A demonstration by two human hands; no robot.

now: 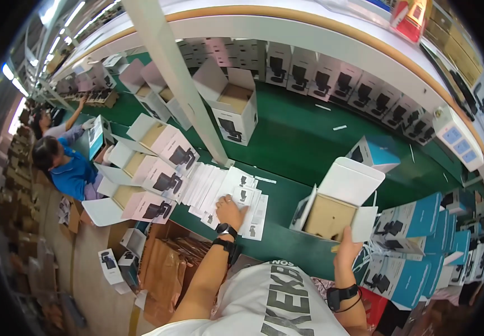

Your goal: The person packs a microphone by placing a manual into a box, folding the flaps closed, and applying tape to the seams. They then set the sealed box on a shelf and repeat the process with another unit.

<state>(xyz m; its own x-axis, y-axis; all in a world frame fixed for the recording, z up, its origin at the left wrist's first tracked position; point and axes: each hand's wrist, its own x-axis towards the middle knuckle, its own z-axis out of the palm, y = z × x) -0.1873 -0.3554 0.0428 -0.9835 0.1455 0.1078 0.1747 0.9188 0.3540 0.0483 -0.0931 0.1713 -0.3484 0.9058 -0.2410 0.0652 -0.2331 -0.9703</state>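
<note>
My left hand (pixel 229 213) lies on a spread of printed white leaflets (pixel 256 215), its thumb apart from the fingers. No leaflet is lifted clear of the pile. At the near right corner of an open white cardboard box (pixel 340 185), my right hand (pixel 347 252) grips the box wall with the thumb on top. The box's flaps stand up and out, and a brown cardboard insert (pixel 330 217) fills its opening. A fanned row of white leaflets (pixel 204 185) runs left from my left hand.
Open white boxes (pixel 161 173) line the bench's left side. A slanting post (pixel 189 84) rises behind the leaflets. Blue-and-white boxes (pixel 421 224) crowd the right. Closed boxes (pixel 320 84) stand under the shelf. A co-worker in blue (pixel 71 171) is at far left.
</note>
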